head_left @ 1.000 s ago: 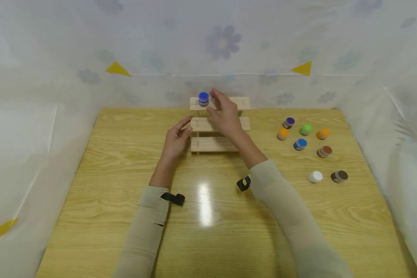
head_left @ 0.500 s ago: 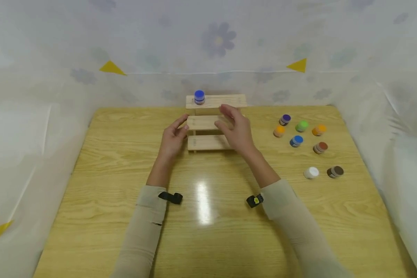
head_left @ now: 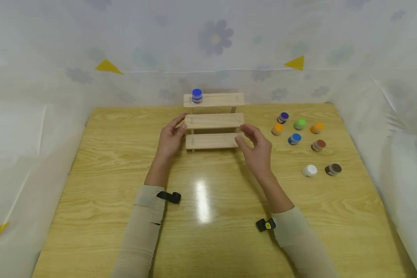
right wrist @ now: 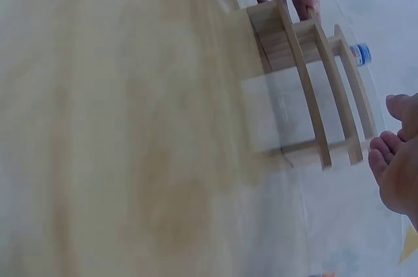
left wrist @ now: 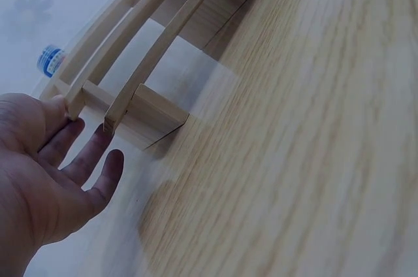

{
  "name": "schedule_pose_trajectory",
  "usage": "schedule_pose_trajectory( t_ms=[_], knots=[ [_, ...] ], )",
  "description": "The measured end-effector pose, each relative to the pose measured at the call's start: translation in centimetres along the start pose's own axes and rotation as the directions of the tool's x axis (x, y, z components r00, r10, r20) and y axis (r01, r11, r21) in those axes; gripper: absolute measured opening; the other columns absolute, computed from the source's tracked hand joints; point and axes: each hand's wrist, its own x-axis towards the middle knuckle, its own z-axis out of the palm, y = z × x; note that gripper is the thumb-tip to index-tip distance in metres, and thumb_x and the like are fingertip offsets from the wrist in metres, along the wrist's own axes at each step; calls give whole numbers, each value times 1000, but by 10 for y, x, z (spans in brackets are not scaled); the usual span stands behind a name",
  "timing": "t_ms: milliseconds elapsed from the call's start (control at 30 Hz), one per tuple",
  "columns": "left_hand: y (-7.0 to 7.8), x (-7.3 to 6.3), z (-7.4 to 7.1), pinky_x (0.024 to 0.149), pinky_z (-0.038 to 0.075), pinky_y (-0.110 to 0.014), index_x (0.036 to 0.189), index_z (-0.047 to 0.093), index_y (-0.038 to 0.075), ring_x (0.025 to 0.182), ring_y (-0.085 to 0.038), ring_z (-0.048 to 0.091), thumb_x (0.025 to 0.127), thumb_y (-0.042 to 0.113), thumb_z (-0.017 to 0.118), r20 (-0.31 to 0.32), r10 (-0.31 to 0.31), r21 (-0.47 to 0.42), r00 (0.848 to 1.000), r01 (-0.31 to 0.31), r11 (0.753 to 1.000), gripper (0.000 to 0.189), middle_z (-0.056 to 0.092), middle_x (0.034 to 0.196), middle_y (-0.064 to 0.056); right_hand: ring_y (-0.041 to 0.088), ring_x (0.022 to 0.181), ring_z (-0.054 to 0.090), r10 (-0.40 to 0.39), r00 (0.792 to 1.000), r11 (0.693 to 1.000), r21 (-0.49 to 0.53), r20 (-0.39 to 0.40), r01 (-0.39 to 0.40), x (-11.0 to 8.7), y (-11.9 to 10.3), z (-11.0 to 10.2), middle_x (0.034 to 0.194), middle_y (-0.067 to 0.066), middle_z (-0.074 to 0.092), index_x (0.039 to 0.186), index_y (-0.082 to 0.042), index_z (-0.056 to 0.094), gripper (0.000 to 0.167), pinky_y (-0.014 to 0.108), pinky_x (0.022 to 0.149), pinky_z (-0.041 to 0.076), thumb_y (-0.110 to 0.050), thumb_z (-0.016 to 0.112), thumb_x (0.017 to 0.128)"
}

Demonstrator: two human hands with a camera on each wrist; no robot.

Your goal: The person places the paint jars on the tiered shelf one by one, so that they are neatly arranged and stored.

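A three-step wooden rack (head_left: pixel 213 121) stands at the back of the table. My left hand (head_left: pixel 169 141) pinches the left end of its middle board between thumb and fingers; the left wrist view shows the other fingers (left wrist: pixel 111 176) loosely spread below. A jar with a blue lid (head_left: pixel 197 95) stands on the left part of the top board. My right hand (head_left: pixel 258 154) is just off the rack's right end, thumb and fingers apart with nothing between them. In the right wrist view the right hand's fingers (right wrist: pixel 385 149) show near the boards' ends.
Several small paint jars stand on the table to the right: purple (head_left: pixel 283 117), green (head_left: pixel 300 124), two orange, blue (head_left: pixel 294 139), brown-red (head_left: pixel 318 145), white (head_left: pixel 309 170) and dark brown (head_left: pixel 333 169). A pale flowered sheet (head_left: pixel 160 46) hangs behind the table.
My right hand has drawn away from beside the blue-lidded jar on the top board, moving right and toward me to the rack's right end. My left hand stays at the left end.
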Motion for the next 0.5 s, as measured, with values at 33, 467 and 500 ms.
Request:
schedule_pose_trajectory(
  t_ms=[33, 467, 500],
  knots=[
    [2, -1, 0, 113, 47, -50, 160, 48, 14, 140, -26, 55, 112, 18, 55, 2, 0, -3, 1000, 0, 1000, 49, 44, 166, 1, 43, 129, 60, 11, 1000, 1000, -16, -10, -11, -3, -2, -4, 134, 31, 64, 136, 14, 60, 43, 57, 113, 46, 8, 73, 96],
    [20, -11, 3, 115, 46, -53, 160, 49, 15, 142, -28, 53, 112, 15, 54, 4, -17, 3, 1000, 17, 1000, 48, 43, 167, -2, 34, 130, 62, 157, 964, 969, -158, -214, -192, -20, 24, -61, 138, 23, 66, 136, 8, 63, 42, 45, 113, 48, 1, 77, 96],
    [20, -11, 4, 115, 45, -53, 160, 49, 14, 141, -28, 54, 112, 15, 54, 3, -16, 0, 1000, 16, 1000, 48, 43, 167, -2, 30, 132, 61, 181, 956, 961, -166, -230, -221, -18, 28, -64, 140, 19, 66, 136, 6, 64, 42, 41, 114, 48, -2, 77, 97]
  ],
)
